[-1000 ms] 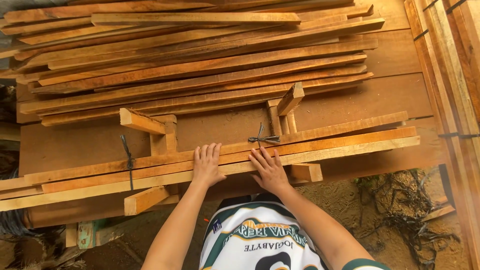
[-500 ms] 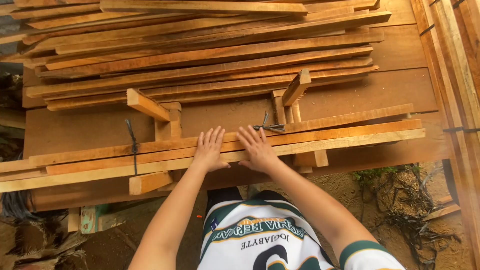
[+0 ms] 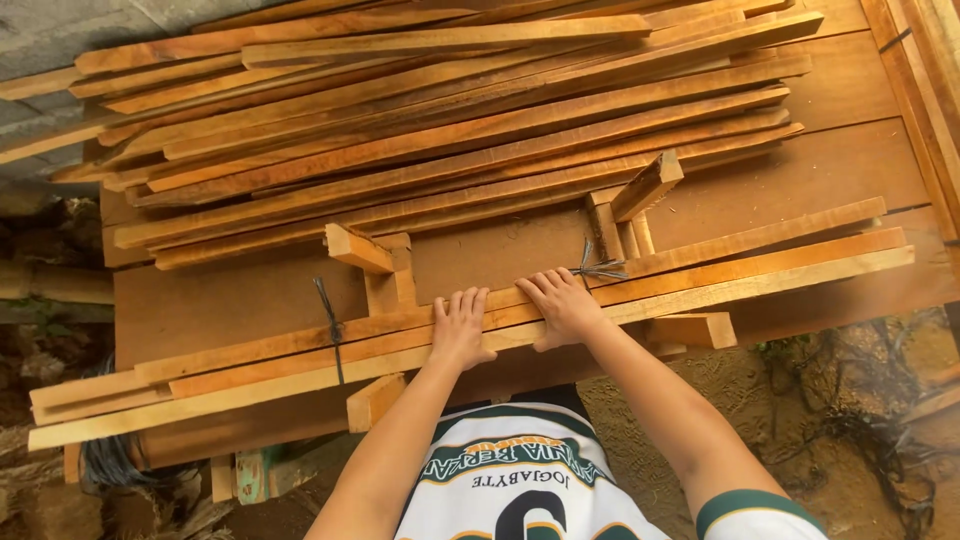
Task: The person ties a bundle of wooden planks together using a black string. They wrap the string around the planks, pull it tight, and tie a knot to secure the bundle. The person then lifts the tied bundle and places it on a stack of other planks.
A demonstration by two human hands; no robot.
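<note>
Along the near edge of the brown board surface (image 3: 240, 300), a bundle of long wooden slats (image 3: 700, 270) is lying across two small wooden cradles, its ends overhanging the surface on both sides. Both hands are pressing flat on it, fingers spread, gripping nothing: left hand (image 3: 460, 330) beside right hand (image 3: 565, 308), whose fingertips are nearing a twisted wire tie (image 3: 598, 266). Another dark tie (image 3: 330, 325) is wrapping the bundle further left. Behind, a loose slat pile (image 3: 450, 120) is crowding the surface's far half.
</note>
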